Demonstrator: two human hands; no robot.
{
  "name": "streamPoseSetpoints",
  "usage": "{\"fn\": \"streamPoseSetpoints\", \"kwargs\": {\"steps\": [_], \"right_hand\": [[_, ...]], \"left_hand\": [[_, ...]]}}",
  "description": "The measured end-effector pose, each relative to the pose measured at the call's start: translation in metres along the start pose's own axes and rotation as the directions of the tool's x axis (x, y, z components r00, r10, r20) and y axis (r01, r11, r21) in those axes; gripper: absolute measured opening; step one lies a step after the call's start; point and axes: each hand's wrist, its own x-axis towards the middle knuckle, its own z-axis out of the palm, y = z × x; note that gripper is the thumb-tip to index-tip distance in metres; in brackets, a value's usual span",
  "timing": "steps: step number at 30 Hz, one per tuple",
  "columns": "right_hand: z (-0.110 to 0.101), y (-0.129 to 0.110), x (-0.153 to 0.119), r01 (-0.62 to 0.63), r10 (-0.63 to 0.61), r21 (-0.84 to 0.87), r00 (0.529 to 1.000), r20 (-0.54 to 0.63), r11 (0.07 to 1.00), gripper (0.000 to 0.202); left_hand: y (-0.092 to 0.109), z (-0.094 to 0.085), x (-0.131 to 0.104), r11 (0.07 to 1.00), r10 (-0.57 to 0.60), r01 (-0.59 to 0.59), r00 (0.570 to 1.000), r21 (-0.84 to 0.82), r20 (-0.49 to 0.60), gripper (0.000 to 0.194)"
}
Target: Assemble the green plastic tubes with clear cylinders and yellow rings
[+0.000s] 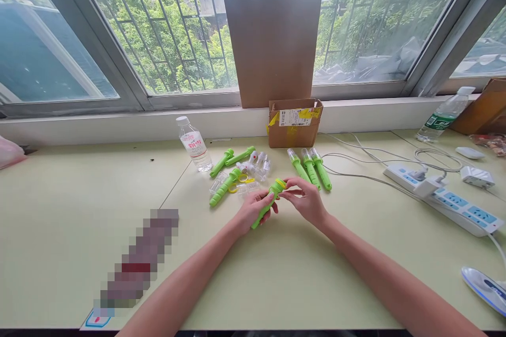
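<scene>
My left hand point(255, 208) is wrapped round a green plastic tube point(264, 211), which tilts up to the right with its wide collar at the top. A yellow ring point(280, 183) sits at that collar. The thumb and fingers of my right hand point(304, 197) pinch at the ring's edge; the fingertips are partly hidden. Just beyond my left hand lie several loose parts: green tubes point(225, 188), clear ribbed caps point(259, 172) and yellow rings point(233, 188). To the right, three green tubes with clear caps point(310, 166) lie side by side.
Behind the parts stand a water bottle point(195, 143) and an open cardboard box point(294, 125). A power strip point(443, 197) with white cables stretches along the right. Another bottle point(445, 115) leans near the window. A pixelated patch point(138, 260) covers something at left.
</scene>
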Motion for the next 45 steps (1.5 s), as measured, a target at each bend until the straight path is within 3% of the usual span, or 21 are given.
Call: {"fn": "streamPoseSetpoints", "kwargs": {"steps": [8,16,25,29,33,36,41,45], "right_hand": [[0.001,-0.002,0.0,-0.01,0.009,0.007,0.999,0.042,1.0,0.03],[0.001,-0.007,-0.002,0.013,-0.014,0.011,0.998,0.058,1.0,0.028],[0.002,-0.003,-0.002,0.022,-0.021,-0.021,0.999,0.048,1.0,0.029],[0.002,0.002,-0.004,0.056,-0.055,-0.03,0.998,0.023,0.998,0.014],[0.001,0.007,-0.005,0.073,-0.073,-0.061,0.997,0.003,0.995,0.015],[0.0,0.007,-0.005,0.062,-0.062,-0.058,0.998,-0.004,0.996,0.015],[0.0,0.003,-0.004,0.022,-0.022,-0.017,0.999,0.024,1.0,0.019],[0.0,0.002,-0.002,0.01,-0.012,0.027,0.997,0.081,1.0,0.029]], "left_hand": [[0.002,0.004,-0.001,0.987,-0.036,0.044,0.998,-0.156,0.053,0.041],[0.002,0.008,-0.002,0.997,-0.002,0.0,1.0,-0.071,-0.027,0.045],[-0.002,0.005,0.001,0.99,0.02,-0.031,0.996,-0.138,-0.084,0.042],[-0.001,0.001,0.002,0.999,0.011,-0.014,0.997,-0.035,-0.077,0.041],[-0.001,0.002,0.003,0.991,0.056,-0.043,0.994,0.125,-0.099,0.044],[-0.001,0.003,0.003,0.987,0.067,-0.053,0.994,0.149,-0.089,0.042],[-0.002,0.004,0.001,0.999,0.015,-0.016,1.0,-0.029,-0.018,0.041],[-0.001,0.005,0.0,0.976,-0.067,0.079,0.996,-0.201,0.066,0.043]]}}
